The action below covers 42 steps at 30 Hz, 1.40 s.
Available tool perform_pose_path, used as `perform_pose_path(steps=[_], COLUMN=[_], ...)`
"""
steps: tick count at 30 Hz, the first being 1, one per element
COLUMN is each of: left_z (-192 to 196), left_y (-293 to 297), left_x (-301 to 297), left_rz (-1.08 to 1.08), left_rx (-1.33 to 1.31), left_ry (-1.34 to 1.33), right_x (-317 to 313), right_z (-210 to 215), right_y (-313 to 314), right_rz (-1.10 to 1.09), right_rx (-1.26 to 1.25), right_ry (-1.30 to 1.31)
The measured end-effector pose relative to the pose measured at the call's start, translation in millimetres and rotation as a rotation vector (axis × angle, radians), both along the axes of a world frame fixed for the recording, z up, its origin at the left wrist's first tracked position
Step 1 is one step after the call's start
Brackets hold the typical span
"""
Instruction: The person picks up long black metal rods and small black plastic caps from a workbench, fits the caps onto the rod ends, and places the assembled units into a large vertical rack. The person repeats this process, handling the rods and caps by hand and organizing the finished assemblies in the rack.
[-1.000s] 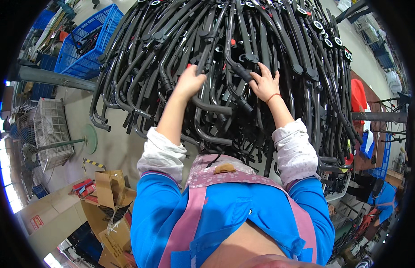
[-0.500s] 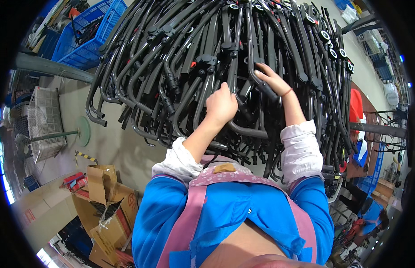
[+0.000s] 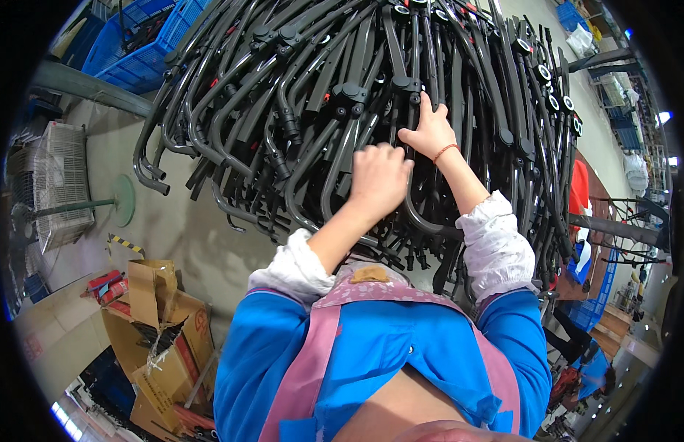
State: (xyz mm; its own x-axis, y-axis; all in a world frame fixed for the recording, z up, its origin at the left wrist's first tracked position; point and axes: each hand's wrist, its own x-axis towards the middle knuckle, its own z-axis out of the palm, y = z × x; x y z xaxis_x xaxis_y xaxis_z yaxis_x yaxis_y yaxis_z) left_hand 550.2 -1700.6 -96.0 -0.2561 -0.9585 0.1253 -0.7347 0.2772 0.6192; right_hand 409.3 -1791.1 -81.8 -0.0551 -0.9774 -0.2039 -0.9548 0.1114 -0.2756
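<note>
Bright, diffuse light is falling across the pile of black tubes (image 3: 350, 92), glinting along its bends. Below its left side, soft shadows are mottling the floor (image 3: 198, 258); far to its right, a small spot (image 3: 664, 118) is glaring white. Around it, fisheye distortion is stretching the dark-rimmed edges.

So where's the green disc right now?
The green disc is at the left of the head view, between the pale crate and the black tubes.

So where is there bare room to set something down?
Grey floor between the black tubes, green round base and cardboard box; another strip right of the tubes, below the dark post. Crowded: among the tubes, around the left grip and right grip.
</note>
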Motion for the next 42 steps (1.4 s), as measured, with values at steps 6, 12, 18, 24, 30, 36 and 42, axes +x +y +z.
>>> perform_pose_path(steps=[6,12,18,24,30,36,42], left_z=[-38,3,-43,-61,-70,-63,-36], left_y=[-3,-8,11,15,18,15,9], left_x=[61,37,-8,-29,-28,-19,15], left_rz=[0.282,0.15,0.087,0.004,-0.007,-0.057,-0.056], left_rx=[0.403,0.764,0.807,0.786,0.696,0.615,0.406], left_ry=[0.086,0.735,1.316,1.29,1.201,1.043,0.418], right_x=[-15,-30,-35,-34,12,23,34], right_z=[-6,-9,-5,-4,11,14,12], right_y=[-10,-11,-7,-9,-5,-13,-11], right_rz=[-0.036,-0.007,-0.023,-0.103,0.093,-0.002,-0.027], right_rx=[0.052,-0.018,0.004,0.036,0.068,0.194,0.185], right_ry=[-0.166,-0.227,-0.3,-0.322,0.406,0.425,0.453])
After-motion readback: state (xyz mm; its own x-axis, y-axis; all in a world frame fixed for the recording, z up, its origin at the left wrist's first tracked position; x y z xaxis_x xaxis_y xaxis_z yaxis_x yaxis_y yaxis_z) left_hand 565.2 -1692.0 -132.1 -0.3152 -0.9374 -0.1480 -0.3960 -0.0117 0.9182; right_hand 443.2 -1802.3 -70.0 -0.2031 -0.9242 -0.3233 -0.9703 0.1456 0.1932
